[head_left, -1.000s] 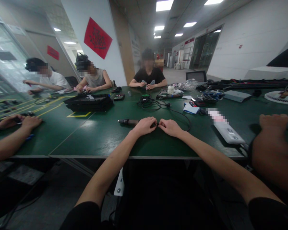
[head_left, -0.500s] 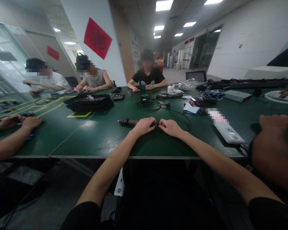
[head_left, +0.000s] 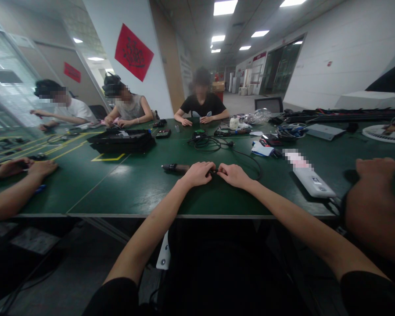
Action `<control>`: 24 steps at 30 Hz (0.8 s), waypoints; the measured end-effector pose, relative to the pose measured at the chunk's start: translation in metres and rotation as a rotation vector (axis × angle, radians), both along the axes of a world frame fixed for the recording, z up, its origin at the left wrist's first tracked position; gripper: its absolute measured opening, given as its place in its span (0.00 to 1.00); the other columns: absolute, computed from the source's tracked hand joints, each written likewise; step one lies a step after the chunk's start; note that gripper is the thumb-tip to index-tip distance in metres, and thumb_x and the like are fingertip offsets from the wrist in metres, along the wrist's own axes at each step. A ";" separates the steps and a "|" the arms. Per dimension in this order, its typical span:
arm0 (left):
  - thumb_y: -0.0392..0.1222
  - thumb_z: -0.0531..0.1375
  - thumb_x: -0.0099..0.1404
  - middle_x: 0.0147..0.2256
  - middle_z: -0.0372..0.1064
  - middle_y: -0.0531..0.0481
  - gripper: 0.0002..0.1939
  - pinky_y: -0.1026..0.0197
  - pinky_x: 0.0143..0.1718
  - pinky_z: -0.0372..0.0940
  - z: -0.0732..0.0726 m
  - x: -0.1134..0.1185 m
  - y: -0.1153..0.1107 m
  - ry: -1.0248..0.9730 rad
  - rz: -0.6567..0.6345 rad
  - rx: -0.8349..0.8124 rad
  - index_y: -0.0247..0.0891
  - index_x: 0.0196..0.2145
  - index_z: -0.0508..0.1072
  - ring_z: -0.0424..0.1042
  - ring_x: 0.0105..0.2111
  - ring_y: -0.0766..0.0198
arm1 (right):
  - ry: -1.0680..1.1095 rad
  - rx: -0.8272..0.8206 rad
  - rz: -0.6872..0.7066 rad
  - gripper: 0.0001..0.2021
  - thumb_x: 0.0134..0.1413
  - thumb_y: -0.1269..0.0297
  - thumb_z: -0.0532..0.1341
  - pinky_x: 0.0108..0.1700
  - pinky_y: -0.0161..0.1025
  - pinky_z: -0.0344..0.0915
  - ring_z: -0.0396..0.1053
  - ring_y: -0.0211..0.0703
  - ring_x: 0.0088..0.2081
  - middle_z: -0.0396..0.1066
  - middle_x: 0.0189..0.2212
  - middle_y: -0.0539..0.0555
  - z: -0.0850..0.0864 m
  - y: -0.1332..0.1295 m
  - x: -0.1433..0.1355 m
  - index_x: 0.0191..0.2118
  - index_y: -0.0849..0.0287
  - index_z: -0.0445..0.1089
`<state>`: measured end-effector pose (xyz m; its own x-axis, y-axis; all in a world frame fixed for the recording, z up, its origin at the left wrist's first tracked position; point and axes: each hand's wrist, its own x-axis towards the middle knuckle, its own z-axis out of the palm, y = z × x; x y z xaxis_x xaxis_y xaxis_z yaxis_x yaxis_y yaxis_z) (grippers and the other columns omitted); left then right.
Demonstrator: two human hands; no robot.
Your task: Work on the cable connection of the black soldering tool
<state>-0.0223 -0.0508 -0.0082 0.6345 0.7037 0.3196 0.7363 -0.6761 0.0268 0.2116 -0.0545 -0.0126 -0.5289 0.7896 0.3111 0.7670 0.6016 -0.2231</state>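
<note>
A dark electric screwdriver lies on the green table with its tip pointing left. My left hand is wrapped over its rear end and hides most of the body. Close beside it, my right hand pinches the small dark connector of a black power cable against the screwdriver's tail. Whether the connector is fully seated cannot be made out. From my right hand the cable curves away and back toward a coil with a black adapter on the table.
A black tray stands left of centre. A white power bank lies to the right, beside a neighbour's blurred arm. Another person's hands work at the left. Coiled cable, a blue-white cloth and clutter lie farther back.
</note>
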 end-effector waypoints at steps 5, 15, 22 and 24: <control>0.38 0.58 0.64 0.44 0.75 0.47 0.14 0.51 0.49 0.67 0.000 0.001 0.000 0.009 0.006 0.000 0.44 0.48 0.70 0.75 0.45 0.53 | -0.002 -0.006 -0.005 0.08 0.71 0.58 0.60 0.35 0.36 0.56 0.72 0.42 0.34 0.78 0.35 0.52 -0.001 0.001 0.000 0.47 0.54 0.73; 0.39 0.58 0.65 0.42 0.75 0.48 0.13 0.51 0.48 0.67 -0.001 0.000 0.001 0.002 0.004 0.004 0.44 0.48 0.70 0.74 0.44 0.52 | 0.007 0.000 0.010 0.08 0.71 0.58 0.60 0.35 0.36 0.55 0.72 0.42 0.33 0.78 0.34 0.52 -0.001 0.001 0.000 0.46 0.54 0.72; 0.39 0.58 0.65 0.42 0.75 0.47 0.13 0.52 0.49 0.66 0.002 0.000 -0.001 0.006 0.005 -0.012 0.44 0.48 0.70 0.74 0.45 0.53 | 0.011 0.004 0.008 0.07 0.71 0.58 0.60 0.34 0.36 0.54 0.71 0.42 0.33 0.77 0.34 0.51 -0.002 0.001 0.000 0.45 0.54 0.72; 0.38 0.58 0.65 0.42 0.75 0.47 0.13 0.52 0.49 0.66 0.002 0.000 -0.002 0.005 0.006 -0.010 0.44 0.48 0.70 0.74 0.45 0.53 | 0.016 0.008 0.013 0.06 0.71 0.59 0.60 0.34 0.36 0.54 0.71 0.42 0.33 0.77 0.33 0.51 -0.002 0.002 0.000 0.45 0.54 0.71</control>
<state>-0.0218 -0.0524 -0.0058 0.6323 0.7103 0.3093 0.7402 -0.6717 0.0296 0.2120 -0.0529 -0.0149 -0.5341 0.7800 0.3262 0.7553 0.6135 -0.2304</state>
